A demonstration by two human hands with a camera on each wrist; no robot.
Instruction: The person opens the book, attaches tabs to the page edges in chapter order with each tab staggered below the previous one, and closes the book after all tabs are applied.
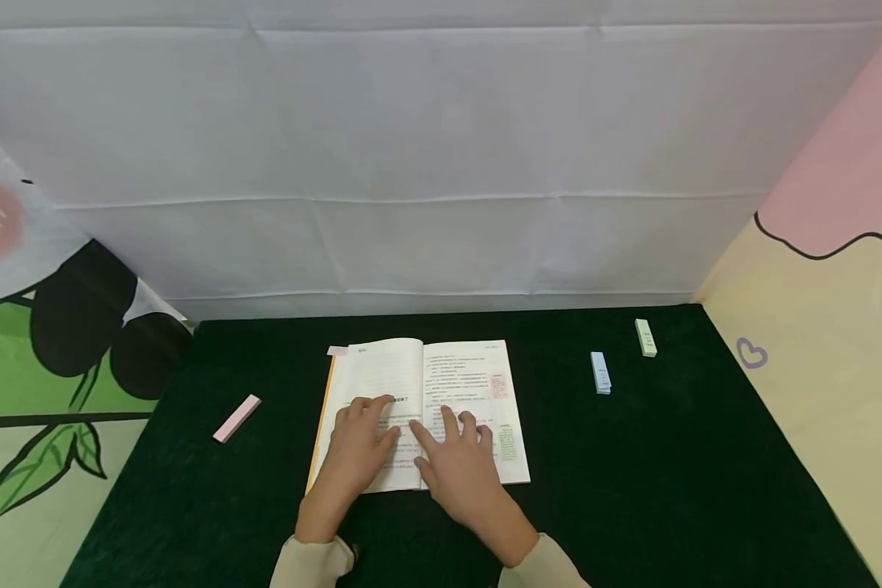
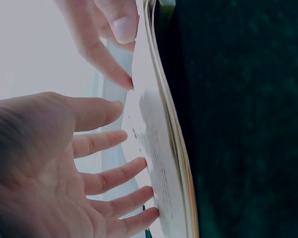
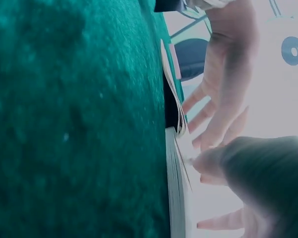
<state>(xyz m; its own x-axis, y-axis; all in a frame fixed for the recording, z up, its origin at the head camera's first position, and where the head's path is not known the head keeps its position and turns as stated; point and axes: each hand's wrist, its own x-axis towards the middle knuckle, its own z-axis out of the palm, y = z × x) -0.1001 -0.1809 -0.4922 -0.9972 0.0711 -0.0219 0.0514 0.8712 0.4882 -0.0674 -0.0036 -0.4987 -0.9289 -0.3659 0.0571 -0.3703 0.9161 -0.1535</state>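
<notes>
Dark green felt covers the table point(image 1: 676, 490), and right in the middle of it lies the open book point(image 1: 382, 371), pages up. Left hand point(image 1: 358, 447) is flat on the left page, fingers straight and slightly spread, tips reaching toward the centre fold; the left wrist view shows those fingers point(image 2: 109, 178) laid out loosely against the paper, nothing pinched. Right hand point(image 1: 461, 467) rests on the right page, fingers fanned, its forefinger stretched across toward the spine and just touching the left hand's fingertips. Under the right palm edge sits a green printed box on the page, and a pink one lies ahead of the fingertips. Well out beyond the left hand's little finger lies a pink sticky-note pad point(image 1: 237, 418). Away past the right hand's fingers, a blue pad point(image 1: 600, 372) and a green pad point(image 1: 645, 337) lie near each other.
</notes>
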